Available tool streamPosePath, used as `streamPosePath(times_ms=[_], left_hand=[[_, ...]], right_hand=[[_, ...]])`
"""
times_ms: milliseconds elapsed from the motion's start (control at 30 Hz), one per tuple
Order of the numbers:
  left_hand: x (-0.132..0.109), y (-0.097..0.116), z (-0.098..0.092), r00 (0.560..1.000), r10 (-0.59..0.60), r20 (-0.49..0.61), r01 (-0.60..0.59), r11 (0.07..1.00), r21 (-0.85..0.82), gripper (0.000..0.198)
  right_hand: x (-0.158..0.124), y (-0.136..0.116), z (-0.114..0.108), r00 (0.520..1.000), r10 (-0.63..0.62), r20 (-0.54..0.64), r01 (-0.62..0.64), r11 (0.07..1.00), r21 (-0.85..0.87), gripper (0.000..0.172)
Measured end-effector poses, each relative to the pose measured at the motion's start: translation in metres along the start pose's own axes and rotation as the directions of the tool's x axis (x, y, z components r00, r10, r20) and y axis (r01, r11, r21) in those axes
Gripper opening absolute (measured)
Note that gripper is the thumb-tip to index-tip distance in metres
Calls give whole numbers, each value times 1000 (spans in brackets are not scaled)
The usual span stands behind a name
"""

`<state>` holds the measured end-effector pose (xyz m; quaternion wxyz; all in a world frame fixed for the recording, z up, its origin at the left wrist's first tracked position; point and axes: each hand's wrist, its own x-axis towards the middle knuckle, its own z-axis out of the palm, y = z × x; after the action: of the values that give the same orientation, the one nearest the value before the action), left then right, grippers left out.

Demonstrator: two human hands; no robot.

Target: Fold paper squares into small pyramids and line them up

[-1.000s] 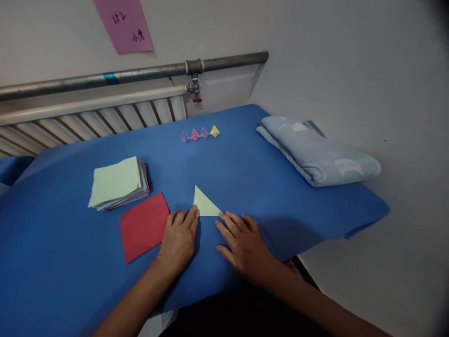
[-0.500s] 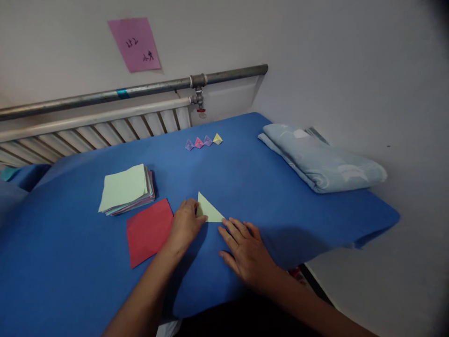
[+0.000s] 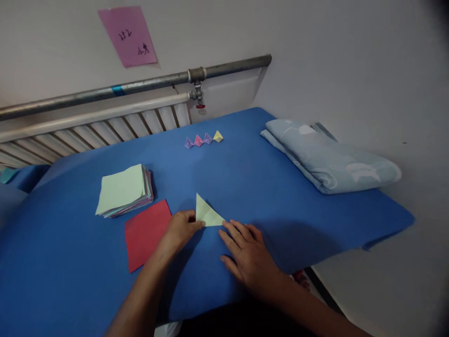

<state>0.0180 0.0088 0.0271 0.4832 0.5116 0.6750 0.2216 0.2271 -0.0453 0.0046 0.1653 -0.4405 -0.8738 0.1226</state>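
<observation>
A pale green paper triangle (image 3: 208, 214), folded, lies on the blue sheet in front of me. My left hand (image 3: 181, 229) pinches its lower left corner, with the thumb on top and the fingers partly hidden beneath or behind the edge. At the lower right tip of the triangle rests my right hand (image 3: 247, 248), its fingers stretched out and palm down on the sheet. Just left of my left hand lies a red paper square (image 3: 145, 234), flat, its right edge close to my wrist.
A stack of coloured paper (image 3: 122, 189) sits at the left. Several small folded paper pieces (image 3: 203, 139) stand in a row at the back. A folded light-blue blanket (image 3: 329, 157) lies at the right by the wall. Behind are a radiator (image 3: 105, 131) and a metal pipe (image 3: 150, 83).
My left hand has slid down the left side of the triangle to its lower corner, uncovering more of the paper. The right hand stays at the right tip. The view has shifted slightly.
</observation>
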Motion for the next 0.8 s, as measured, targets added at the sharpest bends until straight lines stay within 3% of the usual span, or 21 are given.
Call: streamPosePath(times_ms=[67, 167, 300, 367, 433, 533, 667, 800], left_hand=[[1, 2, -6, 998, 15, 58, -9, 995, -98, 20], [9, 13, -21, 990, 103, 102, -69, 954, -290, 24], [28, 28, -39, 962, 243, 124, -164, 877, -452, 28], [37, 28, -42, 945, 309, 107, -214, 832, -513, 28], [44, 22, -42, 935, 344, 85, -242, 796, -555, 27], [48, 10, -39, 928, 359, 102, -243, 787, -567, 25], [51, -1, -40, 924, 340, 177, -202, 823, -531, 27], [55, -4, -41, 917, 329, 226, -169, 833, -527, 33]], right_hand=[[-1, 2, -2, 999, 2, -43, 2, 997, 80, 37], [6, 11, -14, 978, 46, -203, 4, 971, 241, 32], [47, 27, -55, 910, 195, -367, 12, 869, 494, 25], [80, 30, -75, 895, 290, -337, -23, 787, 616, 23], [113, 29, -86, 914, 349, -208, -92, 677, 731, 24], [152, 26, -75, 970, 243, -5, -137, 564, 815, 25], [162, 28, -41, 988, 122, 98, -142, 438, 888, 31], [151, 33, -30, 980, 111, 164, -195, 399, 896, 36]])
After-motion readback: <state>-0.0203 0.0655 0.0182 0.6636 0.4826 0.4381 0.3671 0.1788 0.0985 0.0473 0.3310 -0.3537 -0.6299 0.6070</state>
